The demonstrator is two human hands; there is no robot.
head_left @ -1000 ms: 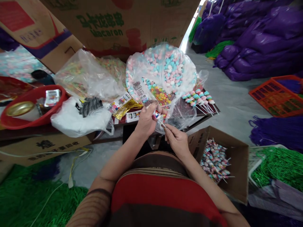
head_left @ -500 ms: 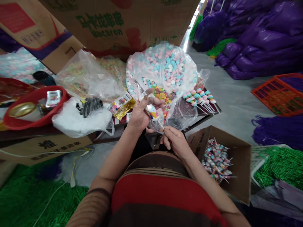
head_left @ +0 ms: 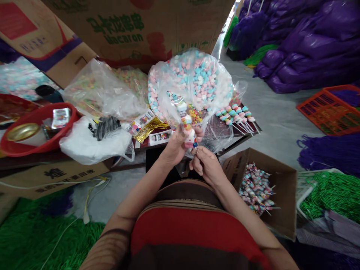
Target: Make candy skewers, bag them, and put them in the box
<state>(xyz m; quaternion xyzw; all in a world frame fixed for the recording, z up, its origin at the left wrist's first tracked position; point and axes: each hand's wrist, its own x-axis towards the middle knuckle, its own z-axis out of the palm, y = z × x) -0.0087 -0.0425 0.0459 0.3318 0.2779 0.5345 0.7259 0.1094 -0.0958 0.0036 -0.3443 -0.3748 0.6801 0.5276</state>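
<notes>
A marshmallow candy skewer (head_left: 186, 122) in a clear printed wrapper stands nearly upright in front of me. My left hand (head_left: 174, 147) is closed around the lower part of the wrapper. Just below, my right hand (head_left: 207, 161) pinches the bottom end, where the stick and wrapper edge meet; its fingertips hide most of the stick. Behind the hands lies a big clear bag (head_left: 225, 77) of pastel marshmallows, with ring-shaped gummies (head_left: 197, 112) at its front. Unwrapped candy skewers (head_left: 236, 114) lie to the right on the dark table (head_left: 242, 139).
Flat printed wrappers (head_left: 160, 138) and gold twist ties (head_left: 150, 131) lie left of the hands. A red basin (head_left: 39, 147) is farther left. At lower right stands a cardboard box (head_left: 284, 221) holding wrapped skewers (head_left: 257, 189). Behind rises a large carton (head_left: 120, 33).
The wrapped skewer has swung from leaning left to nearly upright, and its candies now show. My left hand has shifted right and slightly down, uncovering a flat wrapper. My right hand stays near the stick end.
</notes>
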